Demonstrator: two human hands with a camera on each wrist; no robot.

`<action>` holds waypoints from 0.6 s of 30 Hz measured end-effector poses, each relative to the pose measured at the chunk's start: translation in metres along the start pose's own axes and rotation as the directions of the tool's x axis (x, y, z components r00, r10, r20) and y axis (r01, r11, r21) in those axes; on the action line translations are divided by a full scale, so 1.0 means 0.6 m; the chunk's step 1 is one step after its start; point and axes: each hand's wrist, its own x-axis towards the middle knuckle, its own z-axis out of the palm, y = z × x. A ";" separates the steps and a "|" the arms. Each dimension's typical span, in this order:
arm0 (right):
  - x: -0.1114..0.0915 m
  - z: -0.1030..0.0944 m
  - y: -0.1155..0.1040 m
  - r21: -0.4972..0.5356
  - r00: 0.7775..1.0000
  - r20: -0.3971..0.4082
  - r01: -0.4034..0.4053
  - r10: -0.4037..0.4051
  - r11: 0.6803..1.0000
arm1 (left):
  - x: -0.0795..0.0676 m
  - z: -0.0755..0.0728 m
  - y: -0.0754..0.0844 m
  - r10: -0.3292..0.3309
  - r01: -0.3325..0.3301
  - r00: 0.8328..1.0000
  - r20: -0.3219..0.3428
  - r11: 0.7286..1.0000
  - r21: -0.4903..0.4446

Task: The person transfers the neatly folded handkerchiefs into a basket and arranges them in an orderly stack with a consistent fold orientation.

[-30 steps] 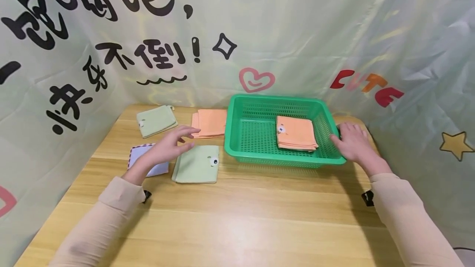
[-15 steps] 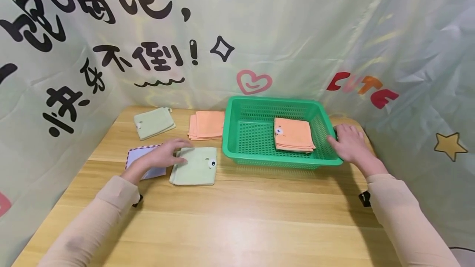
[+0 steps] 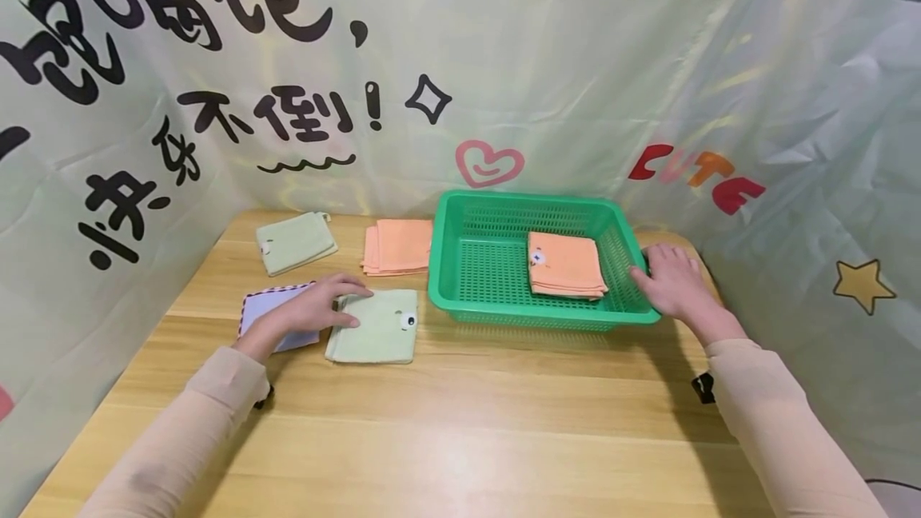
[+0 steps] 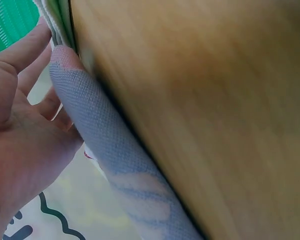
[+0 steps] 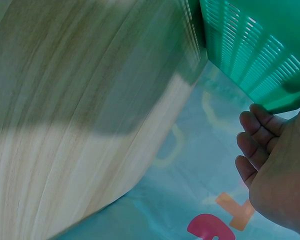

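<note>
My left hand [image 3: 324, 304] lies over the left edge of a folded pale green towel [image 3: 377, 334] with a small eye-and-face patch, its fingertips at the cloth. In the left wrist view, the fingers are fairly straight and apart, and the thumb [image 4: 27, 50] is right at the towel's edge. Under that wrist sits a folded lavender towel [image 3: 262, 307] with a striped border, partly covered. On the right, my right hand [image 3: 673, 282] holds the end rim of a green plastic basket [image 3: 532, 314], thumb over the rim and fingers outside. A folded orange towel [image 3: 568, 266] lies inside the basket.
Behind the left hand are a second folded pale green towel [image 3: 297, 243] and another folded orange towel [image 3: 403, 246], the latter against the basket's left side. A printed cloth backdrop [image 3: 576, 62] rises along the back and sides of the wooden table [image 3: 460, 438].
My left hand has come down from above the towels onto the front pale green towel's left edge. The right hand stays at the basket rim, and the whole view shifts slightly.
</note>
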 end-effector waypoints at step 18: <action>0.001 0.000 0.000 -0.005 1.000 0.009 -0.005 0.005 1.000 | 0.002 0.001 0.014 -0.043 0.044 0.999 0.012 0.996 -0.081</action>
